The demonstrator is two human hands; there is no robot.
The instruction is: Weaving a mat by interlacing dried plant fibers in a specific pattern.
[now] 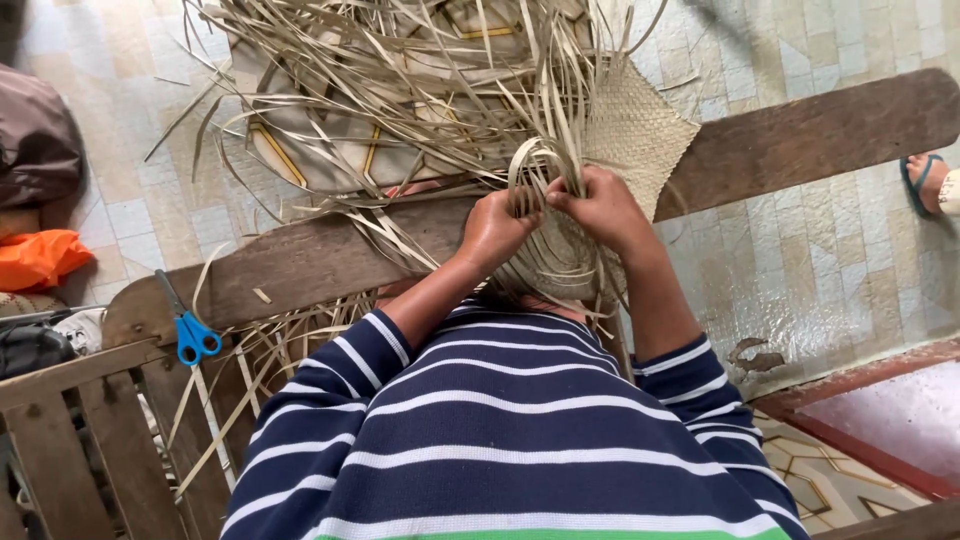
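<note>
A half-woven mat of pale dried leaf strips (640, 130) lies over a long wooden plank (800, 135), with many loose strips (400, 90) fanning out to the upper left. My left hand (495, 228) and my right hand (600, 205) meet at the mat's near edge, fingers pinched on looped strips (540, 165). Both arms wear navy sleeves with white stripes. The mat's near part curves down under my hands and is partly hidden.
Blue-handled scissors (188, 325) lie on the plank at the left. A slatted wooden bench (70, 430) fills the lower left. An orange cloth (38, 258) and dark bags sit at the left edge. Another person's sandalled foot (928, 182) shows at the right on the tiled floor.
</note>
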